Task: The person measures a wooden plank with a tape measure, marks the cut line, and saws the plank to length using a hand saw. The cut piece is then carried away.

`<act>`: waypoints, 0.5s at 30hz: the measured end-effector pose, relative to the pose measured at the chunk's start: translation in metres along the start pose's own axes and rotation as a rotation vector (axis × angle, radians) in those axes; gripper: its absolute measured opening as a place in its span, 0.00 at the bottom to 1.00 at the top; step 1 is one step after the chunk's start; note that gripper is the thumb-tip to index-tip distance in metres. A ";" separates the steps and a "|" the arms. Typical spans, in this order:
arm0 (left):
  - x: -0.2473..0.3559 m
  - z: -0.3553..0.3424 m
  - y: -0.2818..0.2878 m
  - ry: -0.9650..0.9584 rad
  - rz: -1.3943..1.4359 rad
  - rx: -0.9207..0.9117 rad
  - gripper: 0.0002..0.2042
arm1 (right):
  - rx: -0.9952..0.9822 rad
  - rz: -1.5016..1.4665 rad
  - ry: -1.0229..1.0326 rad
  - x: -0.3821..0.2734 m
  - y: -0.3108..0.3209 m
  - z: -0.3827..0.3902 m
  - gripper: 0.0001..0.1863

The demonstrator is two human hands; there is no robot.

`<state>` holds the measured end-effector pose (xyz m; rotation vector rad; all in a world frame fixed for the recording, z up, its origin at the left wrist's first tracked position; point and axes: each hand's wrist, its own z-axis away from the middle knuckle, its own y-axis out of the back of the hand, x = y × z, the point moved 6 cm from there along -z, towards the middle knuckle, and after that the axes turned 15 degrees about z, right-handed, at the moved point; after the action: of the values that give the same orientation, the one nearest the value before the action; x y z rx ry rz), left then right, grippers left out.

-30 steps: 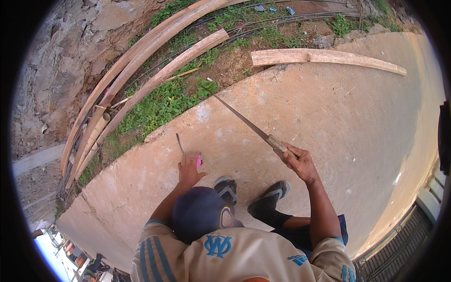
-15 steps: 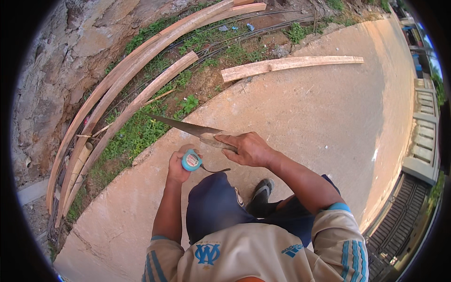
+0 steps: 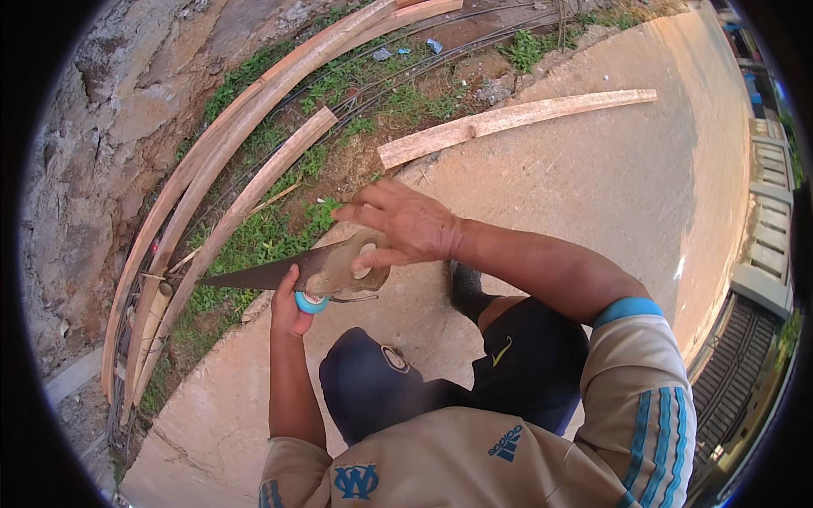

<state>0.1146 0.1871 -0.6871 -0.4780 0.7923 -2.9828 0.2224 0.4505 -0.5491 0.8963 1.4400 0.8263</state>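
My left hand (image 3: pixel 290 317) is closed around a blue tape measure (image 3: pixel 312 302), its thumb lying against a hand saw's dark blade (image 3: pixel 258 274) close to the grip. The saw points left, and its wooden handle (image 3: pixel 334 264) with a cut-out hole is toward the middle. A short end of strap trails right from the tape measure. Over the saw handle, my right hand (image 3: pixel 415 222) has its fingers spread, and its thumb reaches across by the handle's hole. Whether that thumb touches the wood I cannot tell.
A sawn timber beam (image 3: pixel 517 117) lies on the concrete path (image 3: pixel 576 203) ahead. Several long planks (image 3: pixel 216 161) and a bamboo pole (image 3: pixel 154 315) lie on the grassy strip at left, beside black cables and a rough rock wall (image 3: pixel 93 169). A metal gate (image 3: pixel 732 381) stands far right.
The saw has shifted left and down to my left hand, which now steadies it together with the tape measure. My right hand has opened off the handle. One leg has moved.
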 end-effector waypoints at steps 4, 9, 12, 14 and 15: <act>0.028 0.022 0.070 -0.203 -0.041 0.372 0.17 | -0.385 0.481 -0.520 0.179 -0.069 -0.008 0.51; 0.036 0.111 0.125 -0.331 0.001 0.603 0.17 | -0.711 0.626 -0.589 0.263 -0.138 0.009 0.66; 0.027 0.164 0.152 -0.333 0.013 0.701 0.18 | -0.600 0.692 -0.531 0.285 -0.166 0.042 0.35; 0.009 0.205 0.174 -0.327 0.054 0.754 0.18 | -0.572 0.705 -0.428 0.252 -0.149 0.055 0.24; -0.004 0.231 0.185 -0.330 0.064 0.792 0.18 | -0.608 0.677 -0.375 0.230 -0.135 0.057 0.19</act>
<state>0.1764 -0.0850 -0.5877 -0.8115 -0.3835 -2.7214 0.2679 0.5939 -0.7764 0.9917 0.4826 1.4102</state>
